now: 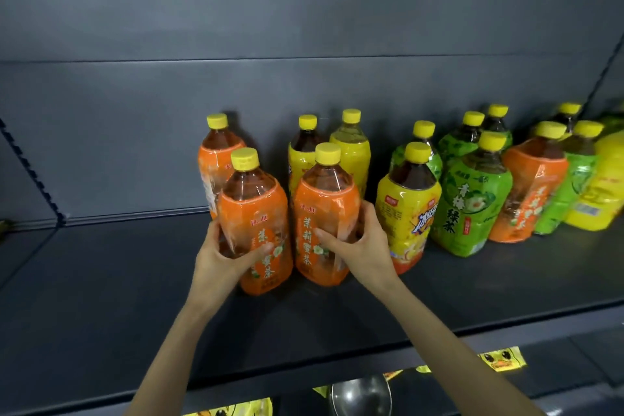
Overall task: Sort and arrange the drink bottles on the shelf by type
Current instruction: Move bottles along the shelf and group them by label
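Orange plastic wrap, shiny and a bit crinkly, covered both bottles that the person held on the dark grey metal shelf (pixel 101 280). The left hand (pixel 221 258) was curled round the lower part of the left orange bottle (pixel 260 213), with its thumb lying across the label. The right hand (pixel 363 246) gripped the right orange bottle (pixel 324 209) the same way, thumb on the front and fingers round the side at 3 o'clock. These two bottles stood upright, just beside each other, on the flat shelf. Each had a round yellow cap with little ridges, a clear rounded top with brown tea inside, and flatter sides lower down. A third orange bottle (pixel 216 162) stood behind the left one, at about 11 o'clock. Two yellow-wrapped bottles (pixel 353 152) stood at 12 o'clock from the right one, near the smooth grey back wall (pixel 304 27). At 3 o'clock from the right hand, just beside its fingers, stood a yellow picture bottle (pixel 408 213). Next came a fat green bottle (pixel 471 209), then another orange bottle (pixel 530 192). More green and yellow ones were bunched at 2 o'clock. Below the shelf edge, at 6 o'clock, sat a shiny round steel bowl (pixel 359 392) and yellow duck packets (pixel 503 360).
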Motion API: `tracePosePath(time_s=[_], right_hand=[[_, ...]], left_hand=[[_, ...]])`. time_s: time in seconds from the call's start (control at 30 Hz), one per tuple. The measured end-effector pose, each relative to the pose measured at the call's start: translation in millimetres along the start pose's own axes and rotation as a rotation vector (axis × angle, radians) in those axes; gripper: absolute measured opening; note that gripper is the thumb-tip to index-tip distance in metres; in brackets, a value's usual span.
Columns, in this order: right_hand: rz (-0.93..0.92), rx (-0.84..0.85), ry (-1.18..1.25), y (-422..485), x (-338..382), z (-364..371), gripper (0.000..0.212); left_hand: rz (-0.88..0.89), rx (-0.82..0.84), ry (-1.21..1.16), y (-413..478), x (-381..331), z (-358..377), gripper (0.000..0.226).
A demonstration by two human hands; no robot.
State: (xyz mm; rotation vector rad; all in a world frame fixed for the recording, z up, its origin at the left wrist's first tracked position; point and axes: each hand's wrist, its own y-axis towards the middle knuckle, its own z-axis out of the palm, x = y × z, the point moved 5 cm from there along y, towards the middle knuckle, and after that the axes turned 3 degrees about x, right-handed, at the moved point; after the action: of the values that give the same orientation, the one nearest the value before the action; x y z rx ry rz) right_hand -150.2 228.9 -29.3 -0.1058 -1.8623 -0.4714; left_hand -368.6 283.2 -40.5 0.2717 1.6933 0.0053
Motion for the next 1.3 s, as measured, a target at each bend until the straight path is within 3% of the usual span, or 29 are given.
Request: tracePosePath(time_s=[0.2,0.37,0.53,0.67,0.9,1.1,1.3], right_hand=[[-0.01,-0.039,0.059,-26.8,-1.0,-26.4,0.082],[-0.006,-0.058,0.08,-41.4,0.6,-60.2,0.069],[-0.037,-0.071,0.045,-55.3,6.0,-109.7,0.059],[-0.07,-0.109,0.063,-71.2,9.0,-160.1,0.056],[-0.087,-0.197,0.088,-114.9,-1.0,-272.3,0.058],[-0.061,-0.271,0.008,-163.3,-22.7,-373.0,0.059],[-0.013,-0.358,-0.016,-199.0,-40.2,-458.4,0.07]], left_hand=[[0.045,-0.1,-0.025,-11.4,2.1,4.6,0.094],[0.065,-0.142,-0.137,-22.0,-7.7,15.2,0.067],[0.14,-0.131,-0.202,-32.4,-40.1,29.6,0.086],[0.192,-0.102,-0.234,-51.9,-62.0,57.6,0.058],[0.22,-0.089,-0.25,-101.9,-79.8,151.4,0.033],[0.193,-0.012,-0.249,-143.4,-84.4,244.4,0.069],[0.168,0.102,-0.23,-159.7,-96.4,335.0,0.077]])
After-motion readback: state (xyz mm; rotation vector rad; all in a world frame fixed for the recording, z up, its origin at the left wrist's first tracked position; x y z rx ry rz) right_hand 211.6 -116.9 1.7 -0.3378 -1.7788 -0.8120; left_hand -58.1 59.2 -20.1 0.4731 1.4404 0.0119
